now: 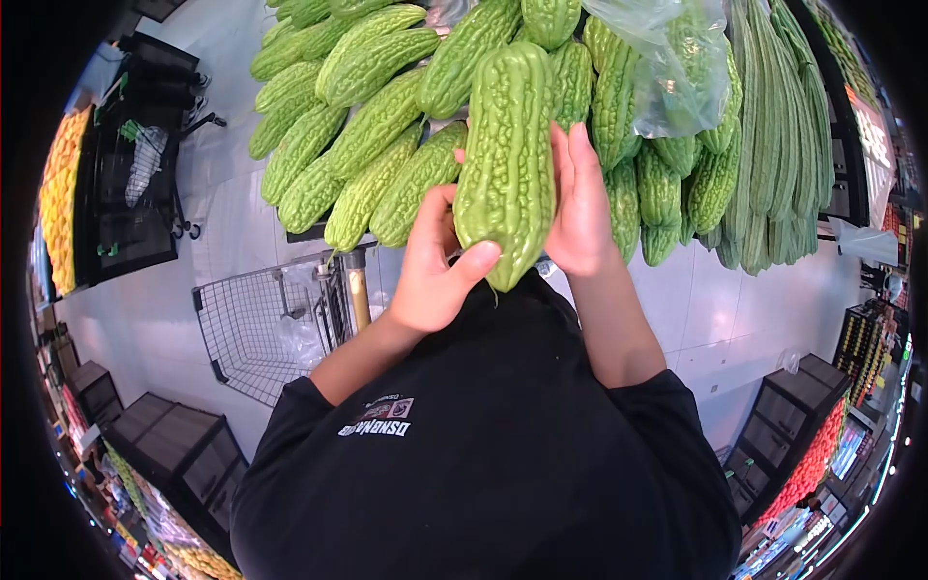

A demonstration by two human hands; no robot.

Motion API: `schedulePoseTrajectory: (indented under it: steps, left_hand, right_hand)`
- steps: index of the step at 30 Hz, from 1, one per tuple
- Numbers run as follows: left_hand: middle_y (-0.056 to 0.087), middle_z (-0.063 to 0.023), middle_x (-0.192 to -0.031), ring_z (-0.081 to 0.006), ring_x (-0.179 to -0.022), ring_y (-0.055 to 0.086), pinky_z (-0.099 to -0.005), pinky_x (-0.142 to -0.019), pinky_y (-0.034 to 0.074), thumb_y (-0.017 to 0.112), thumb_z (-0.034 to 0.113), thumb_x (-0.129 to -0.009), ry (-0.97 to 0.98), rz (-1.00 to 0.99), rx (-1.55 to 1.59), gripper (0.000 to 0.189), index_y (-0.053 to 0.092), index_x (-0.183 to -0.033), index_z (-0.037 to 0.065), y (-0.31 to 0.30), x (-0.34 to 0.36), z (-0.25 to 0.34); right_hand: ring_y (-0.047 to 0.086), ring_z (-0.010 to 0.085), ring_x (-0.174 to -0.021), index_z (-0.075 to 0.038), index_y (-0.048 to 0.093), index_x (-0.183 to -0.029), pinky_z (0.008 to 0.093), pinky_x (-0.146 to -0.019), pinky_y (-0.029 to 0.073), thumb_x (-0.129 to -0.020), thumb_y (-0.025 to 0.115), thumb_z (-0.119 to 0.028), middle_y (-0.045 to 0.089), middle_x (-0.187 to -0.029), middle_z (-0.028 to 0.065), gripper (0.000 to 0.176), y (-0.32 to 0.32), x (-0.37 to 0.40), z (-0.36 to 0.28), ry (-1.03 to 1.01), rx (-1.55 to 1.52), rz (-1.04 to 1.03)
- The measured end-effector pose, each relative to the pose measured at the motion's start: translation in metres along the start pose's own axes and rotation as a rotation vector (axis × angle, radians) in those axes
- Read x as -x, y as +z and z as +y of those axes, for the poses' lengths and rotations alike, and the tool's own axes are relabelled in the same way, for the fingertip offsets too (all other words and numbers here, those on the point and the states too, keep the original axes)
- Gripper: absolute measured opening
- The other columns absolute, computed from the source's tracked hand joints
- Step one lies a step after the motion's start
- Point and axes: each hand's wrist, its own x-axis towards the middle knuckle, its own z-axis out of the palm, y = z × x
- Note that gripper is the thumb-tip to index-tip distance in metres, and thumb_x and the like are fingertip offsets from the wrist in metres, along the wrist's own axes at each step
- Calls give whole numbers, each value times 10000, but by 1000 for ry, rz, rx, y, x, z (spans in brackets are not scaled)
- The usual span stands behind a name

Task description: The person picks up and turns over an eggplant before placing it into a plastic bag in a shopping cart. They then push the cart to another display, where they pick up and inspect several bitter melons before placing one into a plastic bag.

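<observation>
A large, bumpy light-green bitter melon (pixel 507 155) is upright between my two hands, in front of my chest. My left hand (pixel 435 271) grips its lower left side, thumb across the front and the other fingers partly hidden behind it. Against its right side rests my right hand (pixel 583 208), fingers pointing up and partly behind the melon. Just beyond my hands lies a pile of bitter melons (pixel 387 126). A clear plastic bag (pixel 681 77) lies over the melons on the right of the pile.
Long thin ridged green gourds (pixel 773 145) hang over the display's right side. A wire shopping cart (pixel 261 329) stands at my left, with clear plastic inside. Dark cabinets (pixel 174 435) and produce stands (pixel 788 445) line the sides. Another cart (pixel 174 174) is at the far left.
</observation>
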Motion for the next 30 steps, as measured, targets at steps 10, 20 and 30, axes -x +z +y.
schedulePoseTrajectory:
  steps: [10, 20, 30]
  left_hand:
    - [635, -112, -783, -185, -727, 621, -307, -693, 494, 745, 203, -860, 166, -9, -1076, 512, 483, -1231, -33, -4, -12, 36]
    - [601, -96, -691, -205, -611, 623, -308, -581, 496, 776, 184, -840, 405, 80, -910, 536, 465, -1221, -27, -18, -9, 29]
    - [616, -170, -1050, -272, -949, 654, -368, -848, 526, 762, 243, -858, 431, 72, -889, 663, 408, -1346, -35, -20, -10, 27]
  right_hand:
    - [609, 272, -1156, -17, 526, -1332, 416, -970, 525, -1008, 446, -488, 596, -1303, 168, 577, -14, -3, 14, 100, -378, 29]
    - [600, 311, -1143, -12, 369, -1461, 461, -1052, 474, -1016, 442, -394, 538, -1310, 195, 591, -11, -10, 16, 139, -772, -170]
    - [601, 309, -1146, -14, 384, -1445, 452, -1034, 487, -1012, 458, -373, 550, -1301, 194, 567, -6, -9, 17, 142, -705, -99]
